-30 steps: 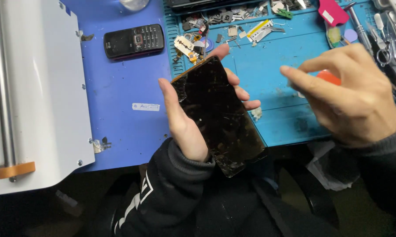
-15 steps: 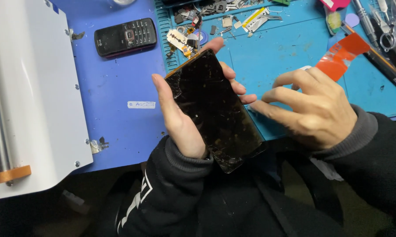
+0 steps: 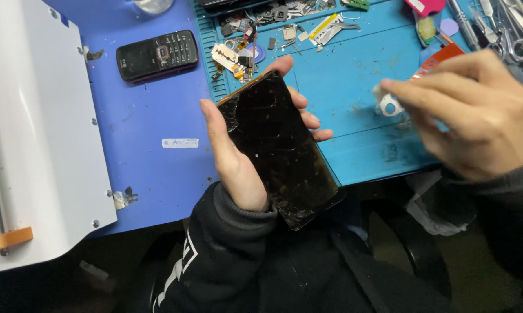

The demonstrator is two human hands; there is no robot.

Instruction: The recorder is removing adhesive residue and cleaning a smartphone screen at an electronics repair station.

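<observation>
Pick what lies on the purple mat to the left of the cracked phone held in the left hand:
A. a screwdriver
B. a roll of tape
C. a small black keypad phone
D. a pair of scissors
C: a small black keypad phone lies flat on the purple mat, apart from the left hand that grips the cracked phone; the scissors sit far right on the blue mat.
</observation>
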